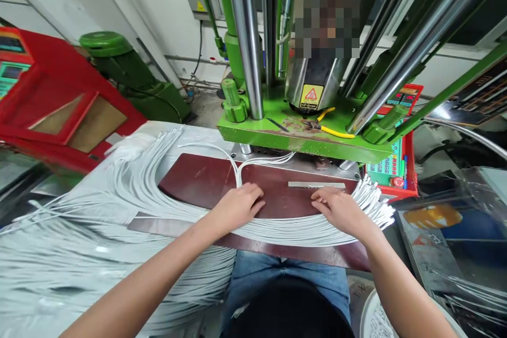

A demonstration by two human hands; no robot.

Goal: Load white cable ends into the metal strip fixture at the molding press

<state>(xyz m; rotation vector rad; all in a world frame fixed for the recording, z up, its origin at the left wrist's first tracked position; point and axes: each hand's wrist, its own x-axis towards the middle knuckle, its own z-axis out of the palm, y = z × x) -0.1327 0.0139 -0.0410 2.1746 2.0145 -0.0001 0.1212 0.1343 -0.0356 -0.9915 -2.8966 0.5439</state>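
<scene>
My left hand (237, 205) lies palm down on the dark red work board (198, 179), its fingers on a few white cables (259, 161) that run toward the green press (301, 132). A big sheaf of white cables (119, 206) curves from the left across the board's front edge. My right hand (340, 210) rests on the right end of that sheaf, next to the white plug ends (376, 203). Whether either hand pinches a cable is hidden by the fingers. A flat metal strip (317, 185) lies on the board between the hands.
The press's steel columns (245, 37) rise just behind the board. Yellow-handled pliers (332, 129) lie on its green base. A red control cabinet (51, 100) stands at left, a red keypad panel (392, 163) at right, and a clear plastic bin (455, 232) at far right.
</scene>
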